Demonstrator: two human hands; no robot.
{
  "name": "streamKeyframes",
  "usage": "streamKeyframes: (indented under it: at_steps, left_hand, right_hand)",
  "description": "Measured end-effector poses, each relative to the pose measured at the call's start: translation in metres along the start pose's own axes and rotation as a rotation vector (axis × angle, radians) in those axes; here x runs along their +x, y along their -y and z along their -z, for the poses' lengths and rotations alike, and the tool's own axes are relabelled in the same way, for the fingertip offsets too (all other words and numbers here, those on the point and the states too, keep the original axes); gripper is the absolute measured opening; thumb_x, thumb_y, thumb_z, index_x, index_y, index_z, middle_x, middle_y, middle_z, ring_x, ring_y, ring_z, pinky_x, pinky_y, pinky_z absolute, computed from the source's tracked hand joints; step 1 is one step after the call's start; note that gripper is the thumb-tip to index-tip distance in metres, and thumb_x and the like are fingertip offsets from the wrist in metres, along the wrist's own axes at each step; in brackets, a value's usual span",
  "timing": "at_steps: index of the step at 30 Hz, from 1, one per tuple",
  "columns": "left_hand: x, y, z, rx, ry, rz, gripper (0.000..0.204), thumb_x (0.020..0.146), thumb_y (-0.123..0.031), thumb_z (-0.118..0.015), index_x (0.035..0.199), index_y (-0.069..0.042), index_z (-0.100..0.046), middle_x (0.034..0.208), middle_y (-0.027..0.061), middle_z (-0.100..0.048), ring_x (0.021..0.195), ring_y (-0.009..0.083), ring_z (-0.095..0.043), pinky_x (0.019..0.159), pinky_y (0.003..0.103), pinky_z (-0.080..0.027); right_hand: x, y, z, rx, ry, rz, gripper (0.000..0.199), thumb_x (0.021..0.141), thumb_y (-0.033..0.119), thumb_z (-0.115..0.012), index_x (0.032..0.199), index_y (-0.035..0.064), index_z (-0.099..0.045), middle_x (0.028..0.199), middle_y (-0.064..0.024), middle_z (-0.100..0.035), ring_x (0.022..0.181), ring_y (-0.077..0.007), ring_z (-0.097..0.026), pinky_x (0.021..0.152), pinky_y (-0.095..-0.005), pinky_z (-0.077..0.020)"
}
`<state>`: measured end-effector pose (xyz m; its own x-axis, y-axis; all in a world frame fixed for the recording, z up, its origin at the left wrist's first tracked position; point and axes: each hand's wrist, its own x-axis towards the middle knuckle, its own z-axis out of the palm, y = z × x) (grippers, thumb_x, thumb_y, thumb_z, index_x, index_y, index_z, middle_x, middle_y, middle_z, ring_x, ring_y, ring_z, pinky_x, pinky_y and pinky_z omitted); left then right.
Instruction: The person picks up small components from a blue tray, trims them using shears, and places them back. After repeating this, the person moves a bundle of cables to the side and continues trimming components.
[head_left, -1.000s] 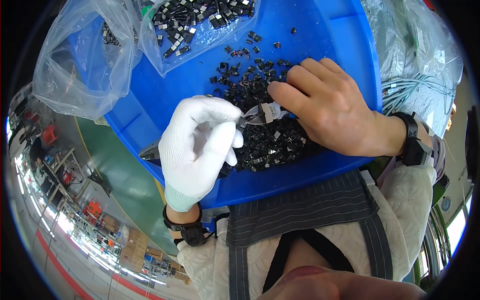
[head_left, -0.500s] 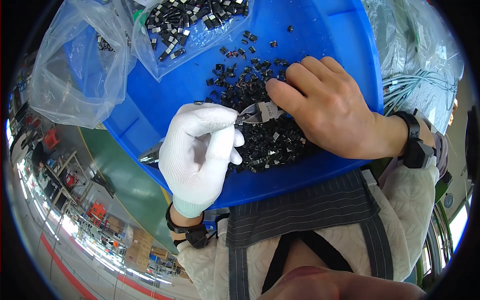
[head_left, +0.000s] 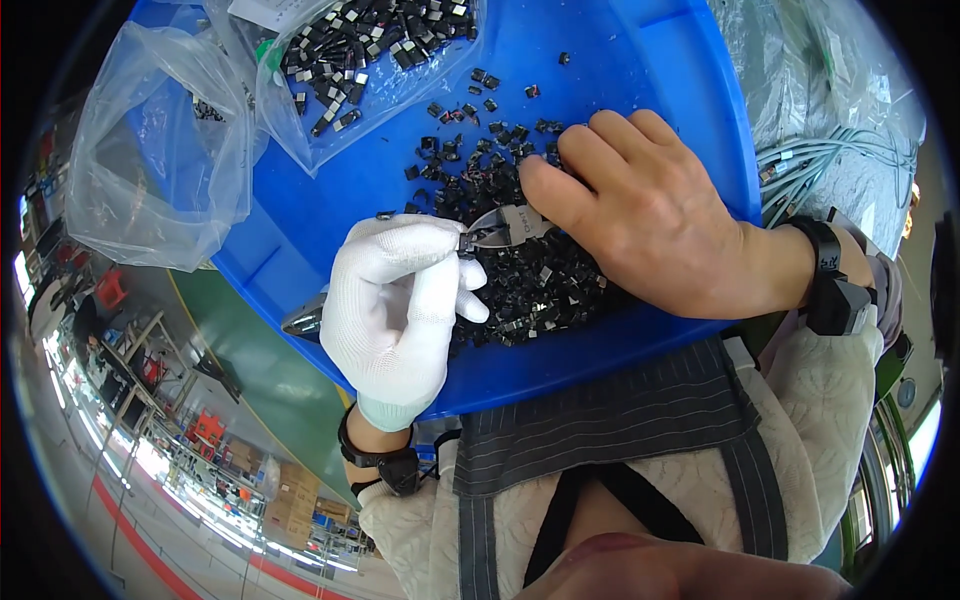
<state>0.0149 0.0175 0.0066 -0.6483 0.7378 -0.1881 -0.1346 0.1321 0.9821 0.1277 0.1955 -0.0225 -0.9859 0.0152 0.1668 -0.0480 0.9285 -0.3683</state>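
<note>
My left hand (head_left: 392,305), in a white knit glove, pinches a small black connector piece (head_left: 466,242) between thumb and forefinger. My bare right hand (head_left: 655,210) is wrapped round a pair of pliers (head_left: 513,226). Its metal jaws meet the piece at my gloved fingertips; the handles are hidden in my palm. Beneath both hands lies a heap of small black connector pieces (head_left: 540,290), some with shiny metal parts. All this is over a large blue bin (head_left: 300,195). A pointed metal tool tip (head_left: 303,320) shows beside my gloved hand, the rest of it hidden.
A clear plastic bag (head_left: 330,140) at the bin's far left holds black connectors with metal ends (head_left: 375,45). Another clear bag (head_left: 150,160) hangs over the left rim. To the right are a coil of grey cables (head_left: 820,160) and plastic-wrapped goods (head_left: 860,195). Shelving (head_left: 140,380) stands beyond the green floor.
The view has shifted slightly, and the bin and bags sit a little differently in it. Both hands keep their grips, with the plier jaws still at the piece.
</note>
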Motion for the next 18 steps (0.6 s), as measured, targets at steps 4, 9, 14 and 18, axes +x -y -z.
streamKeyframes:
  at_steps: [4,9,14,18]
  left_hand:
    - [0.001,0.003,-0.003,-0.029,-0.002,-0.037,0.014,0.089,0.006,-0.05,0.103,0.003,-0.052,0.103,0.0186,-0.054,0.075,0.0168,-0.062,0.056,0.025,-0.056]
    - [0.005,0.004,-0.004,-0.018,0.001,-0.099,0.016,0.088,0.008,-0.049,0.103,0.003,-0.053,0.103,0.0196,-0.054,0.076,0.0182,-0.063,0.059,0.026,-0.058]
    - [0.01,0.004,-0.008,0.006,-0.016,-0.115,0.016,0.088,0.008,-0.05,0.103,0.004,-0.053,0.103,0.0202,-0.053,0.075,0.0187,-0.064,0.059,0.026,-0.058]
    - [0.013,0.007,-0.009,-0.002,-0.004,-0.126,0.016,0.088,0.007,-0.05,0.103,0.004,-0.053,0.102,0.0205,-0.053,0.076,0.0193,-0.064,0.059,0.027,-0.058]
  right_hand:
    - [0.0,-0.001,0.002,-0.005,0.003,-0.001,0.029,0.07,0.007,-0.059,0.098,0.0032,-0.054,0.076,-0.0065,-0.046,0.071,-0.0212,-0.049,0.061,-0.0328,-0.0382]
    - [0.001,-0.004,0.002,-0.013,-0.017,-0.005,0.029,0.069,0.007,-0.059,0.097,0.0027,-0.053,0.076,-0.0066,-0.046,0.071,-0.0212,-0.049,0.061,-0.0327,-0.0383]
    - [0.003,-0.009,0.001,-0.02,-0.029,-0.012,0.028,0.069,0.007,-0.06,0.096,0.0027,-0.053,0.076,-0.0068,-0.046,0.071,-0.0213,-0.049,0.061,-0.0327,-0.0383]
    - [0.003,-0.014,0.001,-0.01,-0.014,-0.012,0.027,0.069,0.007,-0.059,0.095,0.0027,-0.053,0.076,-0.007,-0.047,0.071,-0.0212,-0.049,0.061,-0.0325,-0.0384]
